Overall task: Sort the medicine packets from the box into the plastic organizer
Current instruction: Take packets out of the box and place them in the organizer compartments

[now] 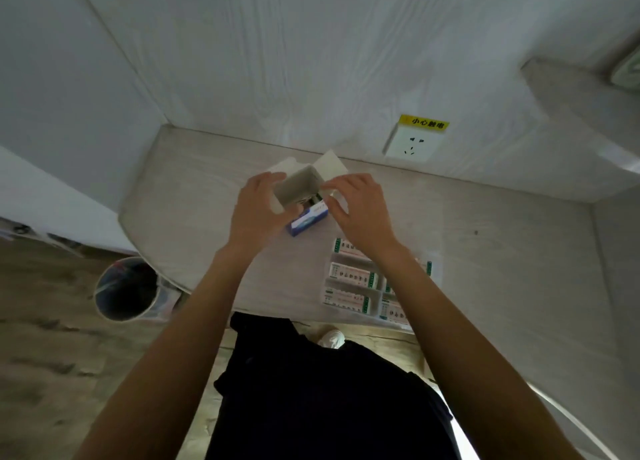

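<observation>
At nine o'clock, on the floor, stands a round dark-lined waste bin [126,288]; the left hand [258,208] grips the left wall of the open white cardboard box [298,189], held tilted above the pale wood-grain table [502,251]. A blue-and-white medicine packet [309,220] pokes out at the box's mouth. The right hand [360,205] pinches the box's right edge — at five o'clock the clear plastic organizer [379,286] holds green-and-white packets [353,275], with a white wall socket [412,144] at one o'clock.

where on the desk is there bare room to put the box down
Bare desk lies right of the organizer, below the socket, and at the far left corner. It is crowded around the box, both hands, and the blue packet.
</observation>
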The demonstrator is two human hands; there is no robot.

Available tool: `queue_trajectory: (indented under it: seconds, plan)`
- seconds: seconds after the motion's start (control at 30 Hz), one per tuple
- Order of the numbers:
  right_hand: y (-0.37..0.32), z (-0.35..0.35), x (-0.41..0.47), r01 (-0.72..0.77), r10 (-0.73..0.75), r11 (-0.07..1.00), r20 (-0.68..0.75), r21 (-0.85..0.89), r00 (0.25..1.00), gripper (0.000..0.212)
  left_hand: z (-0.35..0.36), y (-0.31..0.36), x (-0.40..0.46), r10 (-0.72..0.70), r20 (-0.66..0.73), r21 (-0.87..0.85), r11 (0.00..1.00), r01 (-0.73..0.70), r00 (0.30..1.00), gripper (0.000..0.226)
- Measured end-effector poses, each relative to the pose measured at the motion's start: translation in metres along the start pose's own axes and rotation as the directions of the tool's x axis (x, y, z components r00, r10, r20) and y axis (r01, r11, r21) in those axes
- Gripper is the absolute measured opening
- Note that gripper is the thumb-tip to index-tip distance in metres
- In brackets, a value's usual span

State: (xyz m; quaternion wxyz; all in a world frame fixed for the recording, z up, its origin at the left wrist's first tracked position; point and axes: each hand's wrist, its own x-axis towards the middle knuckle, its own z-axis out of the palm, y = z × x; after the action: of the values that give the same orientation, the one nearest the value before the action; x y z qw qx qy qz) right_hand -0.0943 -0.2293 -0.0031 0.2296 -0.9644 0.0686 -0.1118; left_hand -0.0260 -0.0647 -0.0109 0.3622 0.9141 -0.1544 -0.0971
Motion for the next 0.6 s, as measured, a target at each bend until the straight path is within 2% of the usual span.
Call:
queue_trajectory:
  seconds: [0.1,0.27,0.37,0.5,0.6]
  plan:
    - [-0.003,0.007,0.003,0.088,-0.087,0.994,0.011,-0.058,0.996,0.014,0.003,-0.004,-0.005,-0.020,0.057,-0.037,0.999,0.023,0.998,0.068]
    - [0.003,0.011,-0.014,0.083,-0.083,0.997,-0.027,0.008,0.996,0.013,0.003,-0.014,-0.022,0.176,0.067,0.052,0.982,-0.180,0.982,0.070]
    - [0.007,0.009,-0.025,0.091,-0.091,0.995,-0.024,0.031,0.996,0.020,0.005,-0.012,-0.027,0.219,0.099,0.063,0.972,-0.226,0.971,0.074]
    - [0.004,0.009,-0.036,0.160,-0.172,0.977,-0.076,-0.139,0.982,0.029,0.012,-0.008,-0.035,0.283,0.141,0.054,0.955,-0.292,0.949,0.073]
    - [-0.005,0.013,-0.039,0.280,-0.291,0.935,-0.020,-0.219,0.956,0.027,0.014,-0.007,-0.039,0.331,0.096,0.061,0.939,-0.338,0.939,0.071]
